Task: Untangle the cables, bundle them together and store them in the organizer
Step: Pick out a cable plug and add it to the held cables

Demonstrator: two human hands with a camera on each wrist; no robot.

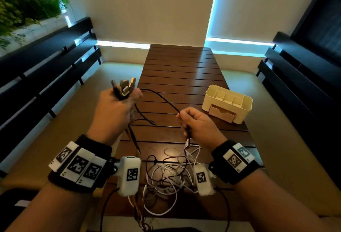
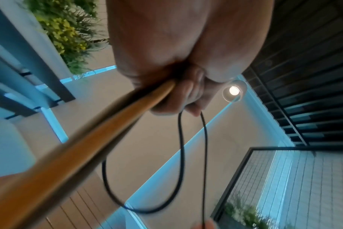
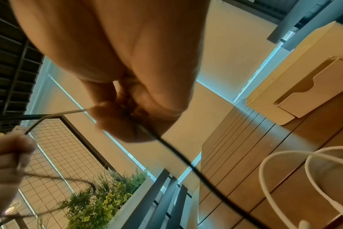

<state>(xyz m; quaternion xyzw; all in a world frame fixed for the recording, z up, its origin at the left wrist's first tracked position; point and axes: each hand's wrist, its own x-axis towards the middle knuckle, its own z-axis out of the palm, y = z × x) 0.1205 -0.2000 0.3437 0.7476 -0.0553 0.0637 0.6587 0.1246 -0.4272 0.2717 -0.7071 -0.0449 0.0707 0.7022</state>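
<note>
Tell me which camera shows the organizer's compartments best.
The head view: it looks down into the organizer, showing its dividers and front drawer. The right wrist view catches only the drawer front and outer wall from below. The left wrist view shows nothing of it.

Dim warm room, cyan window-edge glow, tabletop glare, wrist views blurred, edges warped

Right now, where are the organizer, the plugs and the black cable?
organizer [image 1: 206, 100], head view, front left wall.
plugs [image 1: 124, 85], head view, metal tips above left hand.
black cable [image 1: 162, 98], head view, span between hands.
</note>
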